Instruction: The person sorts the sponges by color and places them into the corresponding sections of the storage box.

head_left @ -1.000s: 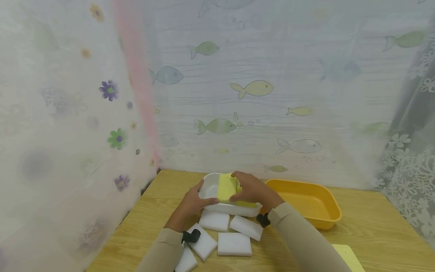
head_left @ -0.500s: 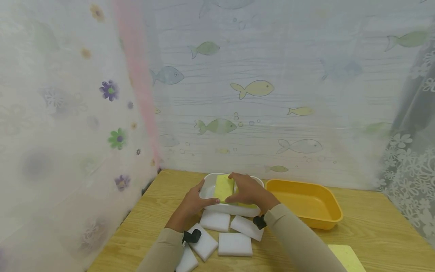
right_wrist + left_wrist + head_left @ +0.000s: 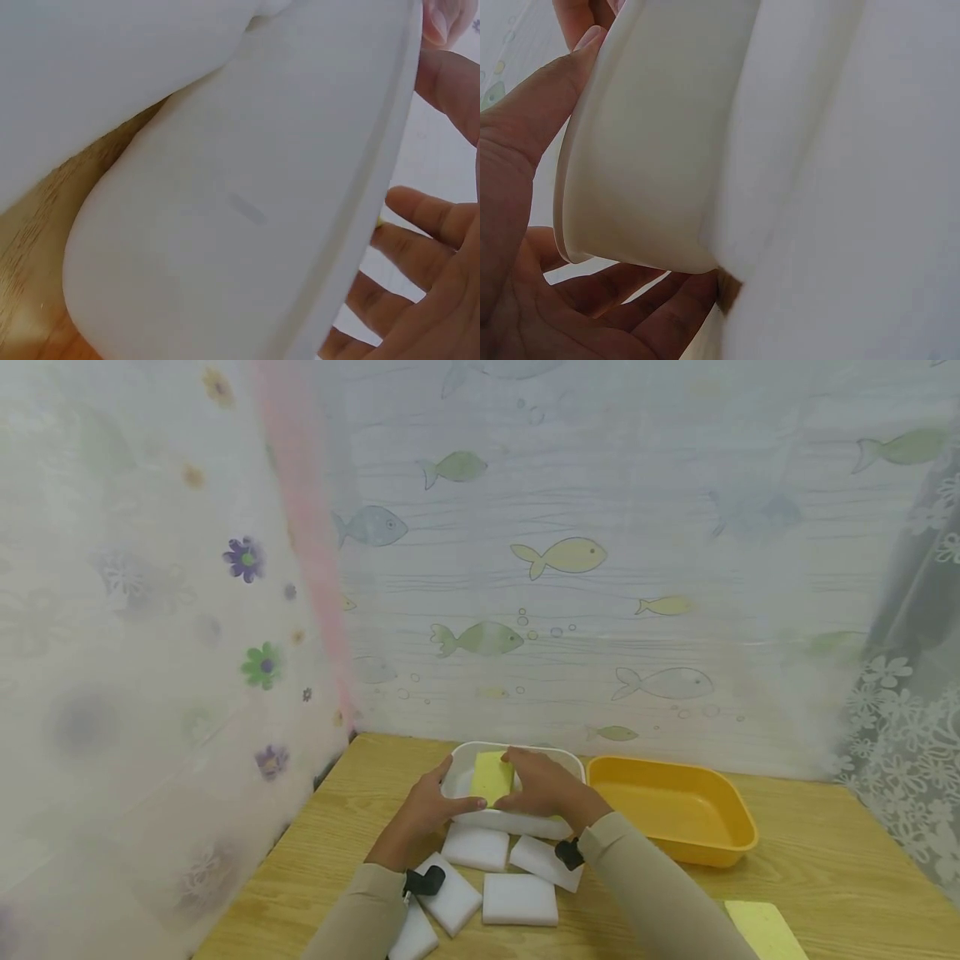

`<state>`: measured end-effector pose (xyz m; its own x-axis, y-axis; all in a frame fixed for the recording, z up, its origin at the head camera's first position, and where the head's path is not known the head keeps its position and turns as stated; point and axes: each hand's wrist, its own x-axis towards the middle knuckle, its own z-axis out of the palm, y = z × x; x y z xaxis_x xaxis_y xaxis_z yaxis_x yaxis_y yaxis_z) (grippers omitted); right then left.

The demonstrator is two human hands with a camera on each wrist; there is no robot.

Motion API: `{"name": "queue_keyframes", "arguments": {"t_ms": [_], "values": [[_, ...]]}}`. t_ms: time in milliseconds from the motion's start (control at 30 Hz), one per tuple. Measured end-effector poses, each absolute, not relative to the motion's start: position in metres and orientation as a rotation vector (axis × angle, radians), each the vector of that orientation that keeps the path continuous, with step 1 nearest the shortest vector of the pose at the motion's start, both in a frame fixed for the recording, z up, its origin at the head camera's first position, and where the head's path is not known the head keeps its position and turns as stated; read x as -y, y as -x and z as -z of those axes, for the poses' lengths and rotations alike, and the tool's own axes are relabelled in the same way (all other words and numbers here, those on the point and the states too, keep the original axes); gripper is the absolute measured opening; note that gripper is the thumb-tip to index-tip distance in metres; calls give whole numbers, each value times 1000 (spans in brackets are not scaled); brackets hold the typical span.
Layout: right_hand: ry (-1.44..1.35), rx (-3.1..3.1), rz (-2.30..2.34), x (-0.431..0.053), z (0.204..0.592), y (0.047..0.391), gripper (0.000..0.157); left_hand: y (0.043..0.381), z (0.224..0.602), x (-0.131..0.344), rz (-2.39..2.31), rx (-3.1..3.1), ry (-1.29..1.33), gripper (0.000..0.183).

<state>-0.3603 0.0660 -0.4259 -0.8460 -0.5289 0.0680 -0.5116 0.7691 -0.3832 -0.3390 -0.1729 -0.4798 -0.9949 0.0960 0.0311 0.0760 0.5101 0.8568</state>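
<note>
My left hand (image 3: 423, 810) grips the left end of a white plastic basin (image 3: 517, 821), thumb on its front rim. In the left wrist view the fingers curl round the basin's (image 3: 637, 150) end wall. Inside the basin, left of its middle, is a yellow sponge (image 3: 491, 779). The right hand (image 3: 547, 785) holds this sponge by its right side, thumb near and fingers far. From the right wrist, the basin wall (image 3: 247, 195) hides the sponge almost wholly. The basin's right part lies mostly behind my right hand.
Several white sponges (image 3: 520, 899) lie in front of the basin on the wooden table (image 3: 307, 852). An orange basin (image 3: 712, 852) stands close on the right. Another yellow sponge (image 3: 765, 931) lies at the front right. Patterned curtains (image 3: 450, 585) hang behind and left.
The right hand has moved slightly left and down with the yellow sponge, lowering it into the white basin. Another yellow piece at the basin's right is now mostly covered. The left hand has stayed put.
</note>
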Motion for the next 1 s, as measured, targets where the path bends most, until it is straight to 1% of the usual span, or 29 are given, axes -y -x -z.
{"name": "queue_keyframes", "arguments": {"t_ms": [133,567,700,833,1000], "values": [[888,-2925,563,-67,428,360,78,341,481,173,-1517,-2732,-149,121],[951,-2957,493,-74,431,360,64,338,479,172,-1535,-2719,-151,118],[932,-2980,437,-78,426,358,67,337,478,172,-1551,-2711,-153,117],[981,-3006,399,-83,421,354,70,335,478,172,-1562,-2698,-152,118],[994,-2987,519,-94,416,342,71,334,478,172,-1555,-2698,-172,117]]}}
